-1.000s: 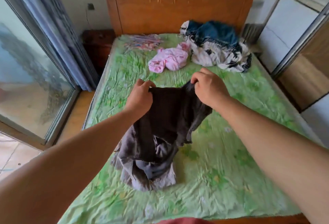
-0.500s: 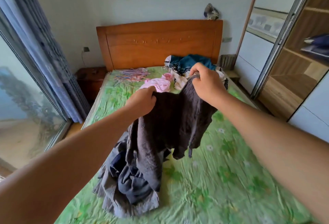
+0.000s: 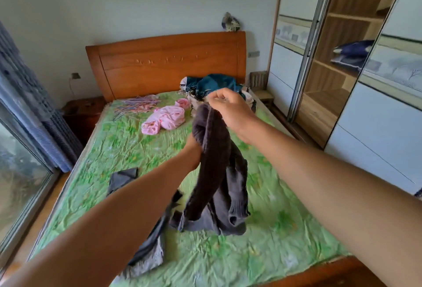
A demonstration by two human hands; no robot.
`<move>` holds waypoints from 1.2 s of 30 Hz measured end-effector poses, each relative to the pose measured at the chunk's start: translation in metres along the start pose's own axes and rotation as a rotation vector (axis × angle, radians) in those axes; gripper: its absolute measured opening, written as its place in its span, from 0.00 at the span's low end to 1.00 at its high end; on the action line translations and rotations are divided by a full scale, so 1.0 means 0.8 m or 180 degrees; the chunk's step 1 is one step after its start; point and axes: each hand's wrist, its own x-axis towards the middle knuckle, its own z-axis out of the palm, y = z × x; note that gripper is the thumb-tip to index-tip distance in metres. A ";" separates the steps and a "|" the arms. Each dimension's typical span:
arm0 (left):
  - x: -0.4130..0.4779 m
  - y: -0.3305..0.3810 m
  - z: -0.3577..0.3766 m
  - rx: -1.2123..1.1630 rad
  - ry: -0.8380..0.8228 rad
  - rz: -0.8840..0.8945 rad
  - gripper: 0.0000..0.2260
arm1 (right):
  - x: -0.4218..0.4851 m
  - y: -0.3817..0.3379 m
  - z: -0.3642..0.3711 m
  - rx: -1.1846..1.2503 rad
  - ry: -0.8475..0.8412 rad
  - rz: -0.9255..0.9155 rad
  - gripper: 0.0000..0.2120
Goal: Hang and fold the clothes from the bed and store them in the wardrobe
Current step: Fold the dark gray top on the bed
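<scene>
A: Quickly, anything changed since a second ago?

B: Yes. Gone from stretched wide between two fists to bunched into one drape: dark brown ribbed knit sweater [image 3: 214, 172], hoisted higher, sleeves dangling, lowest folds touching or just above the crumpled green floral bedsheet [image 3: 285, 229]. Too blurred to tell which.

A: Grip?

B: Pinched at the top fold by right hand [image 3: 230, 111], thumb and fingers closed tight on the knit. As for left hand [image 3: 193, 149], showing only at the wrist, buried under the fabric; impossible to tell curled or flat. Seems to prop the drape from below.

A: Clear of the heap?

B: Mostly. Pulled up off the rumpled grey garment heap [image 3: 148, 252] near the bed's foot, under the left forearm; half a second ago still tangled with it.

A: Meaning for the task?

B: Probably one item singled out, ready for folding or hanging. Not folded, not stored. Next likely needs a flat spot or the bundle of thin coloured hangers [image 3: 137, 104] by the orange wooden headboard [image 3: 169, 63], well apart. Off to the right, the open wooden-shelved wardrobe [image 3: 331, 85].

A: Left over?

B: Plenty: pink crumpled garment [image 3: 164, 117], teal-and-white clothes pile [image 3: 212, 85] behind right hand, small flat dark cloth [image 3: 123, 179] beside the left forearm. Early days, by the look.
</scene>
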 end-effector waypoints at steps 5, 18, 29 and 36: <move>0.007 0.024 0.031 -0.1421 0.0716 -0.0350 0.19 | -0.046 0.089 -0.070 0.0129 0.0545 0.0288 0.07; 0.031 0.040 -0.052 0.0540 0.0086 -0.0253 0.08 | 0.009 0.122 -0.117 -0.1253 0.0613 0.0342 0.06; 0.083 0.047 -0.047 0.1759 -0.1197 0.1083 0.18 | 0.106 0.044 -0.034 -0.1228 -0.0714 0.0331 0.08; 0.138 0.068 -0.029 0.2104 -0.0223 0.1715 0.09 | 0.113 0.095 -0.053 -0.1860 -0.0921 0.0638 0.37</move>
